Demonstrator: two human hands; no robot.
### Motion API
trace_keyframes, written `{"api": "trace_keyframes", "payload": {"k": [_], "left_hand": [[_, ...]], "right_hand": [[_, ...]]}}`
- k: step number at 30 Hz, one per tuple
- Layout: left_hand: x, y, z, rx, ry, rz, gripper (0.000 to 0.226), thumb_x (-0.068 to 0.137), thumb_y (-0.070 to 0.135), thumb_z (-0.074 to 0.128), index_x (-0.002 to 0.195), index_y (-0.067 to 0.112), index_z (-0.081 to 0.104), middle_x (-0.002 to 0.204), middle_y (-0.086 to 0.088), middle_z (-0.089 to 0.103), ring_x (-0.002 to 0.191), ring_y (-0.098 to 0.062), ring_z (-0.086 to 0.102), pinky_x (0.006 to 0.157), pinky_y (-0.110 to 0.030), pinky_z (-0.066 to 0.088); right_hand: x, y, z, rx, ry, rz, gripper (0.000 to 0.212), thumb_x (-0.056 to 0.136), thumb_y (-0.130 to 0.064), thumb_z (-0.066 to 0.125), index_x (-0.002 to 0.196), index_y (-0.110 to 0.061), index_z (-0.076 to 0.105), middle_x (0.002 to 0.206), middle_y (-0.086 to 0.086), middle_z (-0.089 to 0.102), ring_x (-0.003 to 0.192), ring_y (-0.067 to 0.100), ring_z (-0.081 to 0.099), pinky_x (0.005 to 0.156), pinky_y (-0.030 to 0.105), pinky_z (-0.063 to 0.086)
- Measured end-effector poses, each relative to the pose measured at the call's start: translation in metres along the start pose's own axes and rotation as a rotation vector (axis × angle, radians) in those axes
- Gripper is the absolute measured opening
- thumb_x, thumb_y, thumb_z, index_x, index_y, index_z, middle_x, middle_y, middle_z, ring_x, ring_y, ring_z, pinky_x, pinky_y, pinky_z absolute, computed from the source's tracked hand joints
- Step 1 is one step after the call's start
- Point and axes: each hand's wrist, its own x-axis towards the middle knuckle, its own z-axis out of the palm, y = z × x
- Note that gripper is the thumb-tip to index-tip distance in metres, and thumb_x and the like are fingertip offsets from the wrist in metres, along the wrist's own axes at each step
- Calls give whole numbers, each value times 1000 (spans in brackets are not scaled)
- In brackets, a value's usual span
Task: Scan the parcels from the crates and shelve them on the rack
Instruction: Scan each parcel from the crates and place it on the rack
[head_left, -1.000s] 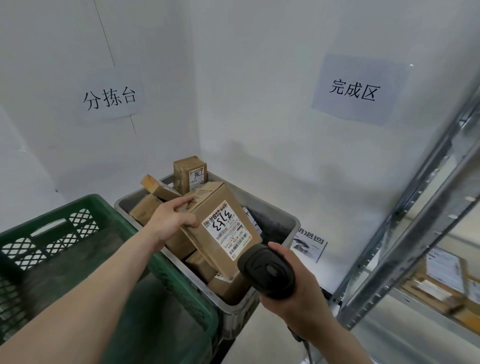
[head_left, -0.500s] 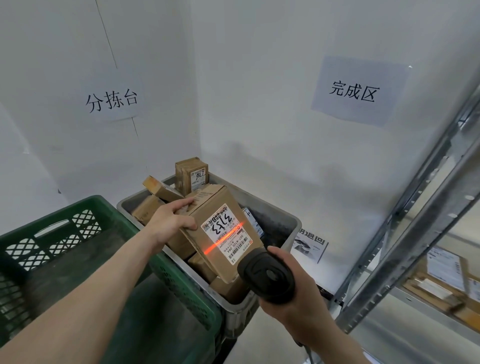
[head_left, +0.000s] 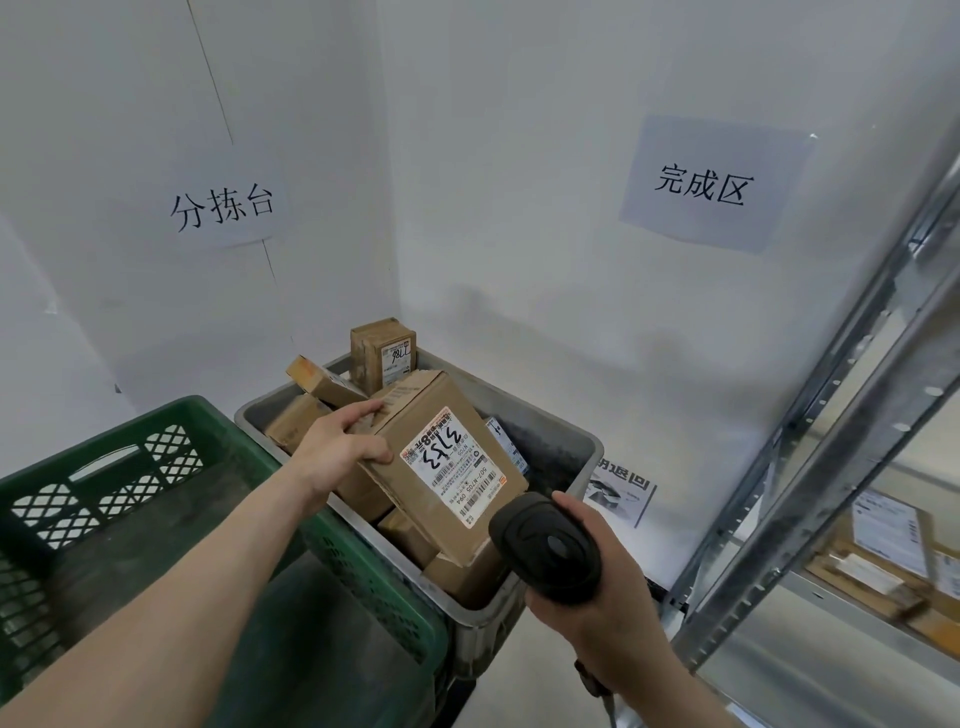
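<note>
My left hand (head_left: 340, 447) grips the upper left edge of a brown cardboard parcel (head_left: 415, 499) and holds it tilted above the grey crate (head_left: 566, 441). A white shipping label (head_left: 453, 465) with barcodes faces me. My right hand (head_left: 597, 582) grips a black handheld scanner (head_left: 545, 545), its head just below and right of the parcel, aimed at the label. No red scan line shows on the label. Several more brown parcels lie in the grey crate, one small box (head_left: 383, 353) standing upright at the back.
A green lattice crate (head_left: 130, 467) stands left of the grey one, against my left forearm. The metal rack (head_left: 831, 467) rises at the right, with parcels (head_left: 883, 561) lying on its shelf. White walls with paper signs close off the corner behind the crates.
The scanner's red line lay across the label half a second ago and is gone now. Parcel and both hands have barely shifted.
</note>
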Motion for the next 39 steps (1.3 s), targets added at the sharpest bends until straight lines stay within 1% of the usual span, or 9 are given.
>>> {"api": "trace_keyframes", "payload": {"k": [4,7,12,19,24,27,32,34,39], "left_hand": [[-2,0,12,-205,6,-2,84,48,25,76,129,35,56,124,-12,61,112,-28,59,88,-34,49],[-3,4,35,-355,-26,-1,87,53,19,71,138,27,54,123,-14,64,106,-26,61,82,-33,47],[1,7,73,-441,-203,-14,87,50,27,74,136,22,60,109,-13,72,93,-23,67,75,-33,53],[-6,2,142,-407,-425,-47,83,60,30,73,140,14,54,115,-19,70,96,-29,61,68,-30,50],[-30,11,208,-451,-565,-63,64,65,22,65,129,12,63,117,-21,69,93,-27,62,70,-32,49],[-43,16,244,-404,-624,-107,77,55,33,72,130,17,62,116,-26,63,91,-27,51,70,-34,33],[-81,32,312,-313,-640,-192,87,34,39,72,120,29,61,95,2,65,88,-20,52,77,-37,33],[-98,40,340,-306,-654,-197,85,33,38,74,117,29,62,94,2,66,90,-21,53,81,-40,33],[-140,65,409,-291,-690,-194,80,34,32,82,112,25,64,80,6,70,80,-18,54,70,-35,32]], "right_hand": [[-2,12,-5,161,136,163,79,57,-17,82,129,-38,58,115,-20,68,99,19,70,87,51,61],[-4,11,-11,216,248,230,84,52,-31,85,131,-40,58,117,-17,68,100,27,69,85,60,59],[-15,11,-35,252,476,298,80,72,10,84,125,-44,57,107,-21,69,86,18,72,74,56,63],[-46,17,-79,298,652,305,82,72,18,81,140,-20,54,116,-1,68,85,10,72,61,32,62],[-76,28,-113,313,772,344,85,65,4,89,134,-35,58,119,-5,71,111,33,68,95,66,54],[-97,30,-138,311,871,352,82,57,-12,85,128,-45,60,120,-6,71,113,36,67,96,69,52],[-144,32,-190,337,992,363,75,57,-10,81,118,-50,62,116,-11,72,112,33,68,96,69,51],[-166,34,-215,355,1014,374,75,59,-6,83,118,-47,62,113,-10,72,105,28,70,94,65,55],[-220,47,-283,415,1060,402,71,78,19,73,123,-34,58,105,-6,69,66,9,69,63,44,59]]}}
